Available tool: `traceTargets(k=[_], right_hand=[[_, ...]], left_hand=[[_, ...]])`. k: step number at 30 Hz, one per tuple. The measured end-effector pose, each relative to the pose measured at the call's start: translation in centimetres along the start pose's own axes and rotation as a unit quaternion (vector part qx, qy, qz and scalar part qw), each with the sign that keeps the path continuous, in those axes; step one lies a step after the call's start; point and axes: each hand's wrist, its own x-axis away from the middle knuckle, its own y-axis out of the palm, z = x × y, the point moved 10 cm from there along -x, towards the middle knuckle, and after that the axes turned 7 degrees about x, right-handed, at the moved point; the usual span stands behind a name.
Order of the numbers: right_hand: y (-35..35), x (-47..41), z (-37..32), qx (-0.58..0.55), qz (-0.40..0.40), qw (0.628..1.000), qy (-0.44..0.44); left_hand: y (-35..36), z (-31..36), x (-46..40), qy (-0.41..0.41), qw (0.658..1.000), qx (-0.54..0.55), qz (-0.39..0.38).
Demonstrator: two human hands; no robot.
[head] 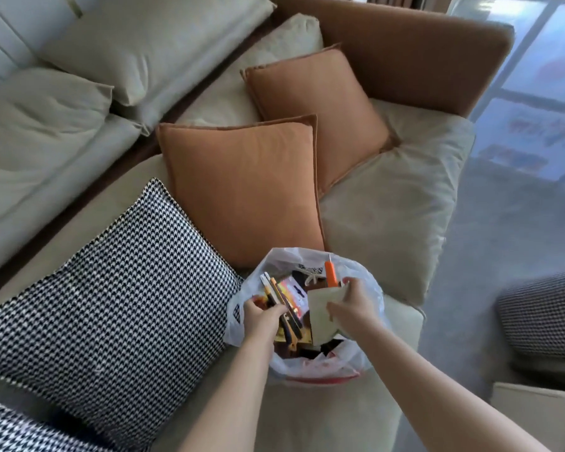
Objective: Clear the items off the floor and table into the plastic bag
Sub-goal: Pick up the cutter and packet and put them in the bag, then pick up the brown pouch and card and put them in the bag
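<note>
A translucent white plastic bag [238, 316] stands open on the sofa seat in front of me. It is full of items: several flat packets and tools [282, 295] on its left side and an orange-handled tool [330, 274] standing at the back. My left hand [258, 318] reaches into the bag's left side, its fingers curled round the flat packets. My right hand [351, 305] grips a pale folded paper or card [320, 316] over the bag's right side.
The bag rests on a beige sofa [382, 223] with two orange cushions [242, 187] behind it and a black-and-white houndstooth cushion [111, 308] to its left. A grey carpet [503, 223] lies to the right, with a patterned stool [542, 314] and a cardboard box [535, 412].
</note>
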Motion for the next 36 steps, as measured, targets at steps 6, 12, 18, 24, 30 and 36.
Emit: traceTargets(k=[6, 12, 18, 24, 30, 36], right_hand=[[4.9, -2.5, 2.3, 0.095, -0.032, 0.995, 0.004], [3.3, -0.6, 4.0, 0.075, 0.004, 0.997, 0.028], [-0.1, 3.0, 3.8, 0.041, 0.031, 0.998, 0.028], [-3.7, 8.0, 6.4, 0.008, 0.074, 0.997, 0.037], [-7.8, 13.2, 12.0, 0.001, 0.113, 0.992, 0.053], [-11.6, 18.8, 20.9, -0.031, 0.159, 0.984, 0.069]], left_hand=[[1.6, -2.4, -3.5, 0.01, 0.987, -0.154, -0.05], [0.6, -2.7, -1.9, 0.03, 0.965, -0.257, -0.051], [3.3, 0.1, 3.1, 0.096, 0.941, -0.302, -0.121], [7.1, 0.0, 9.5, 0.164, 0.891, -0.384, -0.181], [11.8, -3.5, 16.3, 0.212, 0.821, -0.473, -0.238], [17.2, -10.1, 24.3, 0.254, 0.761, -0.519, -0.295]])
